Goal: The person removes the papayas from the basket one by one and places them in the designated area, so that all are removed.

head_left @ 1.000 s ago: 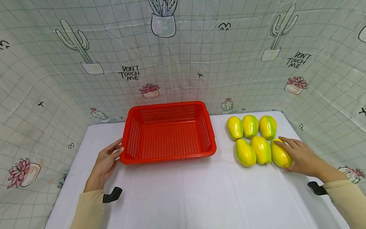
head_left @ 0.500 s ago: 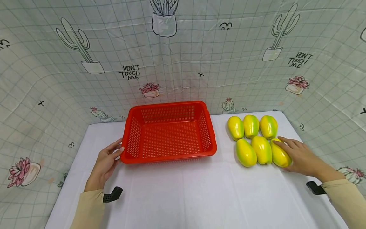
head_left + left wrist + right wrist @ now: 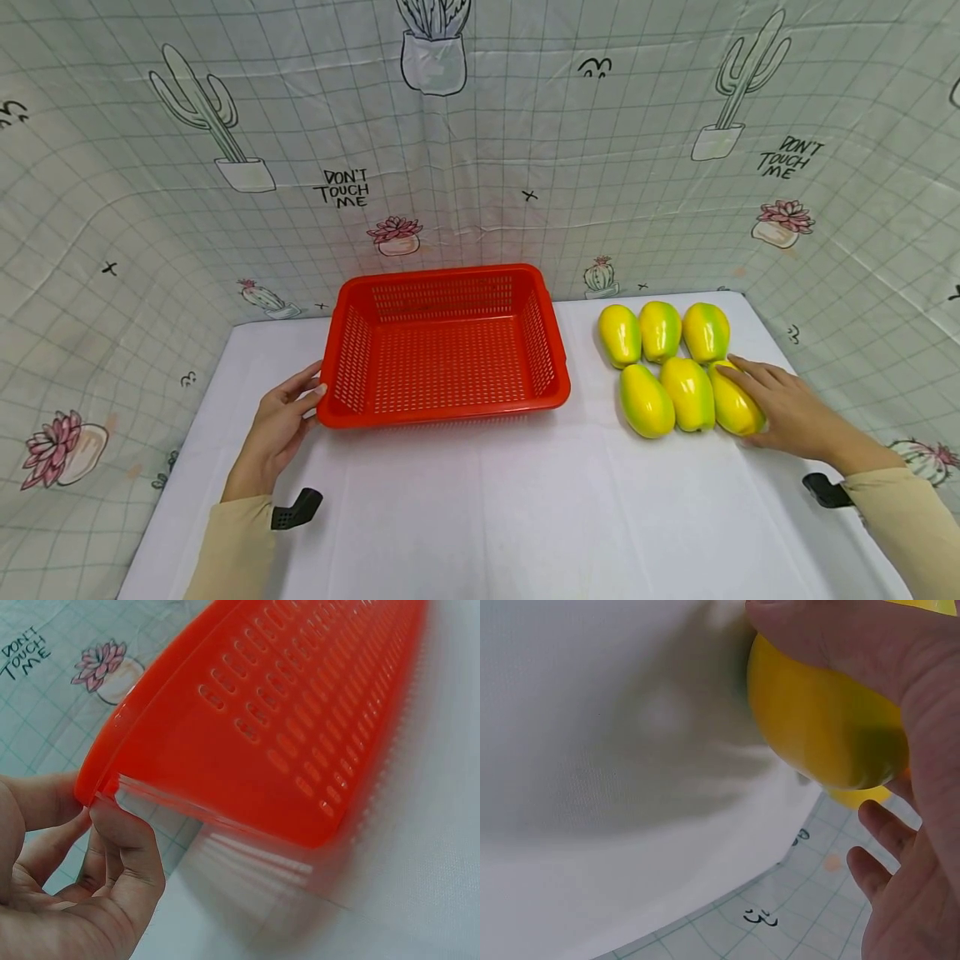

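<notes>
A red plastic basket (image 3: 442, 358) with perforated sides stands on the white table. My left hand (image 3: 280, 421) is at its left end; in the left wrist view, thumb and fingers (image 3: 124, 832) pinch the rim near a corner. On the right, several yellow-green mangoes (image 3: 685, 393) lie in two rows of three. My right hand (image 3: 795, 412) is curled over the front row's rightmost mango (image 3: 735, 402), thumb on the near side and fingers over the far side. In the right wrist view this mango (image 3: 817, 720) sits between thumb and palm, partly hidden by the hand.
A white cloth covers the table (image 3: 480, 508). Behind and along both sides hangs a grid-patterned curtain (image 3: 480, 150) printed with cacti, close behind the basket and the back row of mangoes. A black wrist device (image 3: 297, 509) sticks out by the left sleeve.
</notes>
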The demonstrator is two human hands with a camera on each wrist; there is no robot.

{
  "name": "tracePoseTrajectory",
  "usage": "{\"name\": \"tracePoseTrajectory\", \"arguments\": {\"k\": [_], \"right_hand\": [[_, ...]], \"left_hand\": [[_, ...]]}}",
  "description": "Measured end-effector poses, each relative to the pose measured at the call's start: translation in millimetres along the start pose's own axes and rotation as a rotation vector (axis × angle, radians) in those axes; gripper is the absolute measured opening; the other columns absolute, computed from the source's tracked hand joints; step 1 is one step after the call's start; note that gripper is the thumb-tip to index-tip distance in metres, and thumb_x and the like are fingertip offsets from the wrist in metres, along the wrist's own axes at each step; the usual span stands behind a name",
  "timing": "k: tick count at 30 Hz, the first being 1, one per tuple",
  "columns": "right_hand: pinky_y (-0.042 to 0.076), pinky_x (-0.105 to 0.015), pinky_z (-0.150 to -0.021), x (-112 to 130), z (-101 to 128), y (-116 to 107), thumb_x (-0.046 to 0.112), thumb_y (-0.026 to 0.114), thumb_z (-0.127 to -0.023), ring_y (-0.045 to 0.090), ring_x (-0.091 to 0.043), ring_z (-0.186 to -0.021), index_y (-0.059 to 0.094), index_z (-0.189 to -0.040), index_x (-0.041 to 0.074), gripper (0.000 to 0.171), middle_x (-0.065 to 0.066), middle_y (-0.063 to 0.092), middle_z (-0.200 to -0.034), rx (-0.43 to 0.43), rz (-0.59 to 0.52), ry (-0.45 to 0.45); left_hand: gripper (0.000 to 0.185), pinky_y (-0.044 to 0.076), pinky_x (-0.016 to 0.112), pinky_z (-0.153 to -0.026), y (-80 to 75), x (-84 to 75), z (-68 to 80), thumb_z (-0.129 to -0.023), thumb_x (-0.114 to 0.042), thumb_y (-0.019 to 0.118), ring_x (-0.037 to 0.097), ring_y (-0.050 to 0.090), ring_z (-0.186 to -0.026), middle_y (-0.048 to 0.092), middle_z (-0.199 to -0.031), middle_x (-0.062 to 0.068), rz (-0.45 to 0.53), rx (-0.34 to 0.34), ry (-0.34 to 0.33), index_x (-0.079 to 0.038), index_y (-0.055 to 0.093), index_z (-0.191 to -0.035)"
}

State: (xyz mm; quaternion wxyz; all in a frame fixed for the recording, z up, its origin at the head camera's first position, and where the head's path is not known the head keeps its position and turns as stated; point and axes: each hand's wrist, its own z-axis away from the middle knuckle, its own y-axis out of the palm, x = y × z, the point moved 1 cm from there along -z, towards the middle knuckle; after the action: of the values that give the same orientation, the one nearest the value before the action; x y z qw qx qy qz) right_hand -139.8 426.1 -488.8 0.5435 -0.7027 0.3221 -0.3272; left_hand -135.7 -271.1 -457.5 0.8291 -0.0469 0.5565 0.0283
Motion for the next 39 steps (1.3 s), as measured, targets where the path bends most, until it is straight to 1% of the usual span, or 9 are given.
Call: {"name": "tracePoseTrajectory", "arguments": {"k": [9, 27, 34, 39], "right_hand": [[0.044, -0.072, -0.088, -7.6, -2.2, 2.4, 0.015, 0.106, -0.051, 0.049, -0.055, -0.121, 0.042, -0.154, -0.001, 0.122, -0.03, 0.044, -0.151, -0.012, -0.016, -0.039], [0.044, -0.074, -0.091, -5.0, -4.7, -2.9, 0.014, 0.105, -0.054, 0.047, -0.055, -0.124, 0.039, -0.158, 0.002, 0.124, -0.03, 0.04, -0.156, 0.03, -0.039, -0.006], [0.042, -0.077, -0.092, -1.9, -2.0, -5.0, 0.014, 0.104, -0.057, 0.044, -0.056, -0.127, 0.036, -0.161, 0.005, 0.124, -0.027, 0.034, -0.162, 0.066, -0.068, 0.028], [0.042, -0.076, -0.091, -0.9, -2.0, -5.8, 0.012, 0.105, -0.055, 0.045, -0.056, -0.126, 0.037, -0.16, 0.006, 0.125, -0.026, 0.032, -0.164, 0.058, -0.069, 0.027]], "left_hand": [[0.059, 0.058, 0.017, -0.083, -1.9, -1.1, -1.7, -0.111, -0.009, 0.053, 0.002, 0.061, -0.099, 0.048, -0.127, -0.001, 0.034, 0.02, 0.028, -0.007, 0.033, -0.166], [0.059, 0.057, 0.017, -0.083, -1.1, -2.2, -1.6, -0.111, -0.011, 0.053, 0.003, 0.062, -0.099, 0.047, -0.129, 0.0, 0.028, 0.023, 0.027, -0.008, 0.032, -0.166], [0.059, 0.058, 0.017, -0.084, -1.9, -0.1, -1.7, -0.111, -0.011, 0.053, 0.002, 0.062, -0.099, 0.047, -0.13, 0.0, 0.028, 0.024, 0.024, -0.008, 0.032, -0.166], [0.059, 0.058, 0.017, -0.085, -2.4, 1.3, -1.9, -0.111, -0.011, 0.053, 0.002, 0.063, -0.099, 0.047, -0.129, 0.0, 0.029, 0.027, 0.024, -0.007, 0.032, -0.166]]}}
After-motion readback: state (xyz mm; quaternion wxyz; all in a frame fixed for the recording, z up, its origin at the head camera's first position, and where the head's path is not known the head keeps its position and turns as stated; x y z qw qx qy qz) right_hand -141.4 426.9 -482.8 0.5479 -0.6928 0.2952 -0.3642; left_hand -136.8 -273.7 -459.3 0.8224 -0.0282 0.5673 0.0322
